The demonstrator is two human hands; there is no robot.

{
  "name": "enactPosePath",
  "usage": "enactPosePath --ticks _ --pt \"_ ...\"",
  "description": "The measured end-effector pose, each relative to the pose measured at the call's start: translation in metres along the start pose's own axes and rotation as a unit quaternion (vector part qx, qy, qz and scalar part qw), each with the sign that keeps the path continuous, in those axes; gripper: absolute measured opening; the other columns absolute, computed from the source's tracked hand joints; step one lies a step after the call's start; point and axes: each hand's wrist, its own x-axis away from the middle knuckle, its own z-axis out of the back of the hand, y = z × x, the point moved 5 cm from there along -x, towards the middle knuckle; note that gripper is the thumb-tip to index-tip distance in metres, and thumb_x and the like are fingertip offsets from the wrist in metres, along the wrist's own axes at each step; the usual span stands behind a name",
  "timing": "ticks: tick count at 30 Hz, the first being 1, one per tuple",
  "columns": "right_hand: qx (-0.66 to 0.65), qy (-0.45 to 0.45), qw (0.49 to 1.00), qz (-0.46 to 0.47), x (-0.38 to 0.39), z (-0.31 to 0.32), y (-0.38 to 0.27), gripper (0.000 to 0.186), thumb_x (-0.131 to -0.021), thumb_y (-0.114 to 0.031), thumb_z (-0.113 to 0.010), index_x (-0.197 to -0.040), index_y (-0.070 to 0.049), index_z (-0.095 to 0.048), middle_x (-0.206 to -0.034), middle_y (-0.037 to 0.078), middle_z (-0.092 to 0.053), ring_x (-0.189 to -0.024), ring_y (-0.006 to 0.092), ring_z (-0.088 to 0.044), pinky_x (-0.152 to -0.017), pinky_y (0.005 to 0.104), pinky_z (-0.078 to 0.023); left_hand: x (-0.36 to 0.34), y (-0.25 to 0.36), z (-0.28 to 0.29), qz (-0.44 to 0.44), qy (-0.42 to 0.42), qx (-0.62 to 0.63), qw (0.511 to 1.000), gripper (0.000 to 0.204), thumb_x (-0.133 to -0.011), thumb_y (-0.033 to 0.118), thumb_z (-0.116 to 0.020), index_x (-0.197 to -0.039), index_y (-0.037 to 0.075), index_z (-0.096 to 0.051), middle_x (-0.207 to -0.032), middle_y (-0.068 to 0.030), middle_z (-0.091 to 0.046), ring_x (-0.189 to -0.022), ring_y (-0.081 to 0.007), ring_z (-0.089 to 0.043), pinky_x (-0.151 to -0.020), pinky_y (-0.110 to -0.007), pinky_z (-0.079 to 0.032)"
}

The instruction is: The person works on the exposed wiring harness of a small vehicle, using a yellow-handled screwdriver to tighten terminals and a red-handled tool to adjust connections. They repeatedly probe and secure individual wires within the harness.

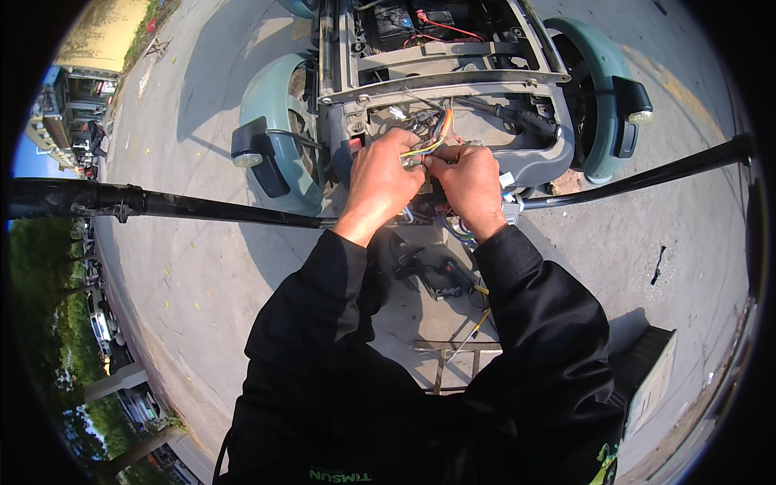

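Observation:
Over the open grey compartment [508,139] of a stripped vehicle, my left hand [385,179] and my right hand [467,179] meet at a bundle of coloured wires [443,123], orange, yellow and red among them. Both hands have their fingers pinched on thin wires at the middle of the bundle; the exact piece between the fingertips is partly hidden. More dark wires and connectors lie just behind my fingers. A grey connector block [511,208] hangs beside my right wrist.
Teal fenders [271,89] with lamps flank the frame. A black battery [396,28] with red cables sits ahead. Black bars [218,207] cross left and right. Below are a dark part [428,263] and a metal step frame [453,346]. Parked cars [101,319] and trees stand far left.

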Motion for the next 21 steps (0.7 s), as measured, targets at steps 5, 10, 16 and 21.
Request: enactPosePath --ticks 5,10,16,21 --pt "0.046 0.042 0.998 -0.004 -0.003 -0.005 0.001 0.022 -0.085 -0.018 -0.076 -0.097 -0.001 -0.082 -0.077 0.022 -0.074 -0.070 0.0322 -0.075 -0.072 0.0397 -0.058 -0.002 -0.002 0.000 -0.016 0.026 -0.001 1.000 0.032 -0.079 0.006 -0.075 -0.111 0.003 -0.071 -0.101 -0.0166 -0.078 -0.097 -0.0355 -0.075 -0.087 -0.042 -0.056" --pt "0.127 0.073 0.988 0.050 -0.001 -0.007 -0.003 0.022 -0.087 -0.020 -0.071 -0.090 0.001 -0.078 -0.084 0.028 -0.072 -0.083 0.0458 -0.072 -0.079 0.0513 -0.058 -0.003 -0.001 0.001 -0.004 -0.006 -0.010 1.000 0.035 -0.080 0.007 -0.075 -0.114 0.003 -0.069 -0.108 -0.0166 -0.077 -0.103 -0.0373 -0.073 -0.090 -0.043 -0.055" --pt "0.166 0.084 0.978 0.090 0.000 -0.004 -0.005 0.022 -0.090 -0.019 -0.068 -0.088 0.001 -0.075 -0.085 0.027 -0.073 -0.085 0.0465 -0.072 -0.080 0.0540 -0.057 0.000 0.002 0.003 -0.005 -0.006 -0.050 0.999 0.038 -0.081 0.011 -0.077 -0.117 0.005 -0.067 -0.110 -0.0164 -0.076 -0.107 -0.0380 -0.071 -0.093 -0.046 -0.054" --pt "0.217 -0.008 0.971 0.101 -0.009 0.008 -0.010 0.021 -0.088 -0.015 -0.069 -0.095 0.003 -0.078 -0.084 0.028 -0.071 -0.082 0.0454 -0.071 -0.078 0.0481 -0.057 0.000 0.002 0.004 -0.020 -0.002 -0.065 0.998 0.037 -0.081 0.012 -0.078 -0.116 0.006 -0.068 -0.107 -0.0156 -0.077 -0.103 -0.0377 -0.072 -0.091 -0.046 -0.055"
